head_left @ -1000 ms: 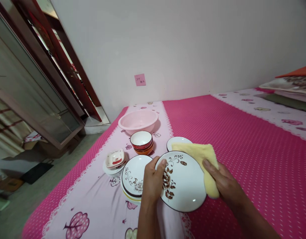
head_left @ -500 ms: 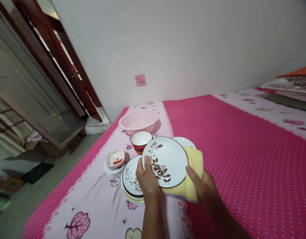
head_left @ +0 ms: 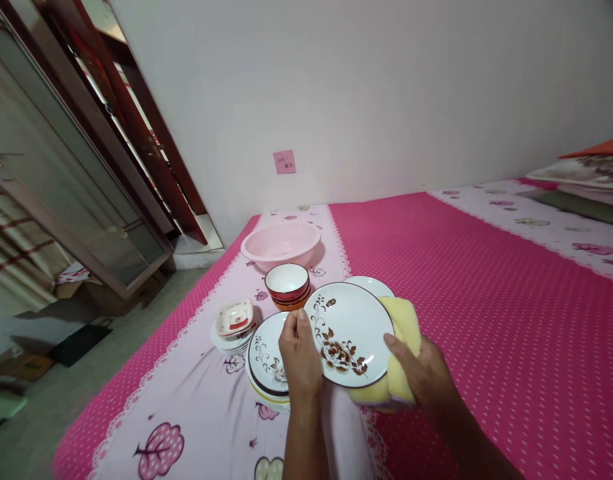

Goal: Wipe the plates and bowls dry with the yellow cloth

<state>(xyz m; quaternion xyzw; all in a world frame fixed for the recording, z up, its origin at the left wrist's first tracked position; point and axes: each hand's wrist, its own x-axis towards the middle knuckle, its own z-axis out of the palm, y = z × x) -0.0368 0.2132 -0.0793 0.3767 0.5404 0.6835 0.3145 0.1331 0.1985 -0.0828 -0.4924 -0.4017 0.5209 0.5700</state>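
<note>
A white plate point(head_left: 356, 327) with a dark rim and brown flowers is held tilted toward me. My right hand point(head_left: 429, 373) grips its right edge through a folded yellow cloth point(head_left: 404, 327), thumb on the rim. My left hand point(head_left: 301, 360) is at the plate's left edge, fingers curled together; whether it touches the rim I cannot tell. Under and left of that hand lies a stack of plates point(head_left: 266, 353), the top one in the same flower pattern. Behind the held plate, another white plate point(head_left: 371, 285) shows in part on the bed.
Stacked red and orange bowls point(head_left: 288, 287) stand before a pink basin point(head_left: 281, 247) near the wall. Small square dishes point(head_left: 235, 318) sit on small plates point(head_left: 231, 345) to the left. A pink bedspread point(head_left: 476, 300) covers the bed; folded bedding point(head_left: 586, 187) lies far right.
The held plate and yellow cloth have shifted right with my right hand. My left thumb, earlier over the plate's face, is now at its left edge with the fingers curled.
</note>
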